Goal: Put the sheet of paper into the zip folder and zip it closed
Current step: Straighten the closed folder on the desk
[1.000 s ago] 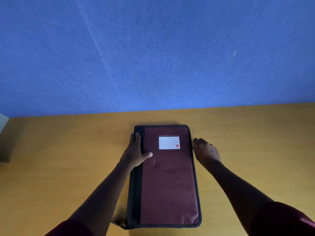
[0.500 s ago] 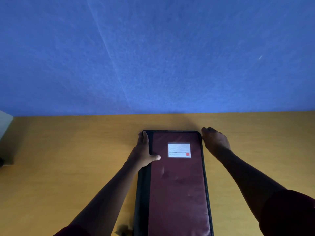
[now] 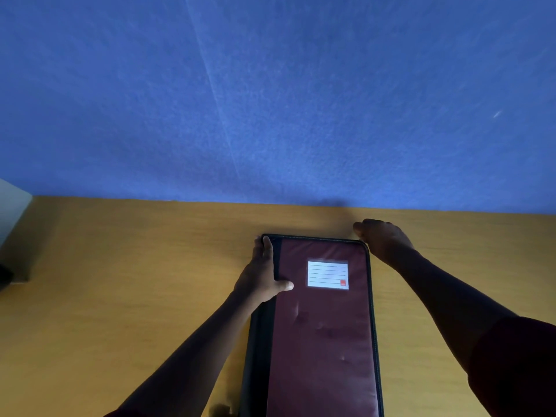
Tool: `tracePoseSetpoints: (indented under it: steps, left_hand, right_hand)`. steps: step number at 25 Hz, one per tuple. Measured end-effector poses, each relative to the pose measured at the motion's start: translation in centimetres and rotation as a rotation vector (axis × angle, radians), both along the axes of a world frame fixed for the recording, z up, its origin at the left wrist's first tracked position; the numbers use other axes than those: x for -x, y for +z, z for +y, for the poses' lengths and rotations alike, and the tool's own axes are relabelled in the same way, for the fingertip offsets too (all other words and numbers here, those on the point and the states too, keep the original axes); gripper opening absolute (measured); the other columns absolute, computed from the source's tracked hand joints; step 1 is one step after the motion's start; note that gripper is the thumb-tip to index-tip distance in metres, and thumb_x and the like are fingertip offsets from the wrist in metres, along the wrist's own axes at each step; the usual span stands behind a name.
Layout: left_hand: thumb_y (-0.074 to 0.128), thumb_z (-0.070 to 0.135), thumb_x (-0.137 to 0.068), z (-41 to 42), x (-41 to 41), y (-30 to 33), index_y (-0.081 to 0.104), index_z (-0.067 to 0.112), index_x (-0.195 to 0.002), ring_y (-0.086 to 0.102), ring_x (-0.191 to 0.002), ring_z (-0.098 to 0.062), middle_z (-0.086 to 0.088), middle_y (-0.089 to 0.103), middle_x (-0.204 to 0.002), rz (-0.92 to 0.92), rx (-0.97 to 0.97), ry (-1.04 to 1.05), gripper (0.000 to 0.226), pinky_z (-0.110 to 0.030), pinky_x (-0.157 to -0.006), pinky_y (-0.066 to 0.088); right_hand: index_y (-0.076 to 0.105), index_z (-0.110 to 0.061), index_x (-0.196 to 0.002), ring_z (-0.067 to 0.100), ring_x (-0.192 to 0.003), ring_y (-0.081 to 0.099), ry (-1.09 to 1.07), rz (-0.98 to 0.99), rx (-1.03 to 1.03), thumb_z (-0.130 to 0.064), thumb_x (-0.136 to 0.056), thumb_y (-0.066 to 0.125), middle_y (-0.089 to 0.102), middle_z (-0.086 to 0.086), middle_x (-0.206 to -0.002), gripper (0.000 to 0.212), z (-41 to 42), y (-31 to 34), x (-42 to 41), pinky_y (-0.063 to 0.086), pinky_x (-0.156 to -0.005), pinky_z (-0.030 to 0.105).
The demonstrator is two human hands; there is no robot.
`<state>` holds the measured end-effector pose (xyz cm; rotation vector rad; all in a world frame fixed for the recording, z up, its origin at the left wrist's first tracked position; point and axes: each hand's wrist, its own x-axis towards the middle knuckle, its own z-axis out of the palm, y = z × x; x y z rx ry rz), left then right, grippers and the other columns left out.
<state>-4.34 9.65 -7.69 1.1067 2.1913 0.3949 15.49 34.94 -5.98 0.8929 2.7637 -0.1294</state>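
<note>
The right hand has slid from the zip folder's right edge to its far right corner, fingers curled; what it pinches I cannot tell. The left hand presses flat on the folder's left edge. The folder lies closed on the table; rounding the corner, the zip could snag.

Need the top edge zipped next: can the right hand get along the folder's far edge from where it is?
Probably yes: the right hand sits at the zip folder's far right corner, and nothing lies along that edge.
</note>
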Motion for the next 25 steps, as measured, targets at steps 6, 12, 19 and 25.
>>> tracePoseSetpoints:
  steps: [6, 12, 19, 25]
  left_hand:
    - [0.078, 0.051, -0.077, 0.0, -0.1, 0.0, -0.023, 0.016, -0.153, 0.019, -0.151, -0.025, -0.005, -0.029, -0.161, 0.005, -0.018, 0.003, 0.131, -0.029, -0.104, 0.043]
    - [0.079, 0.051, -0.076, -0.2, -0.1, -0.5, -0.022, 0.017, -0.153, 0.014, -0.152, -0.023, -0.004, -0.029, -0.161, -0.004, -0.048, 0.019, 0.131, -0.027, -0.102, 0.04]
    - [0.079, 0.05, -0.076, -0.2, -0.2, -0.4, -0.021, 0.016, -0.153, 0.009, -0.153, -0.022, -0.004, -0.028, -0.161, 0.0, -0.054, 0.021, 0.131, -0.027, -0.106, 0.04]
    - [0.079, 0.05, -0.076, -0.1, -0.1, -0.3, -0.021, 0.016, -0.154, 0.012, -0.152, -0.025, -0.005, -0.028, -0.161, -0.004, -0.038, 0.018, 0.131, -0.03, -0.107, 0.041]
  right_hand:
    - [0.048, -0.027, -0.077, 0.01, -0.061, 0.053, 0.025, 0.0, 0.052, -0.01, -0.082, 0.068, 0.054, -0.009, -0.072, 0.027, 0.8, 0.2, 1.4, 0.043, -0.049, 0.023]
    - [0.062, -0.021, -0.089, 0.018, -0.07, 0.068, -0.157, -0.032, 0.392, -0.007, -0.09, 0.065, 0.066, 0.0, -0.084, 0.014, 2.4, 0.4, 1.9, 0.055, -0.056, 0.025]
    - [0.065, -0.02, -0.089, 0.015, -0.062, 0.072, -0.426, -0.082, 0.48, -0.022, -0.089, 0.07, 0.072, 0.002, -0.073, 0.005, 2.3, 0.2, 3.7, 0.053, -0.061, 0.021]
    - [0.07, -0.011, -0.095, 0.028, -0.09, 0.067, -0.563, -0.044, 0.341, -0.02, -0.075, 0.073, 0.071, 0.008, -0.095, 0.022, 1.0, -0.5, 5.8, 0.046, -0.061, 0.024]
